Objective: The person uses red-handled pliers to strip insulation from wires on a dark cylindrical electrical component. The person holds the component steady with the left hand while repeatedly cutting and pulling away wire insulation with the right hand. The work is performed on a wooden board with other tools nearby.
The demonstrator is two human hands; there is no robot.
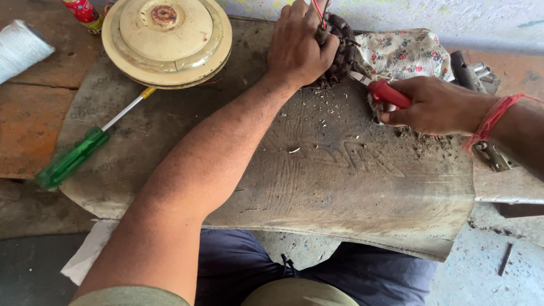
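My left hand (pixel 299 44) presses down on a dark round wound coil part (pixel 341 52) at the far edge of a worn grey mat (pixel 340 181), fingers closed over it beside thin red wires. My right hand (pixel 435 105), a red thread around its wrist, grips red-handled pliers (pixel 388 93) whose metal jaws point at the coil part's right side. Small white and dark scraps lie on the mat below both hands.
A cream round metal cover (pixel 168 39) sits at the back left, with a green-handled screwdriver (pixel 85 148) lying below it. A floral cloth (pixel 405 52) lies behind the pliers. A white thread spool (pixel 20 48) and a red can (pixel 83 12) stand far left. Metal parts (pixel 475 72) lie at right.
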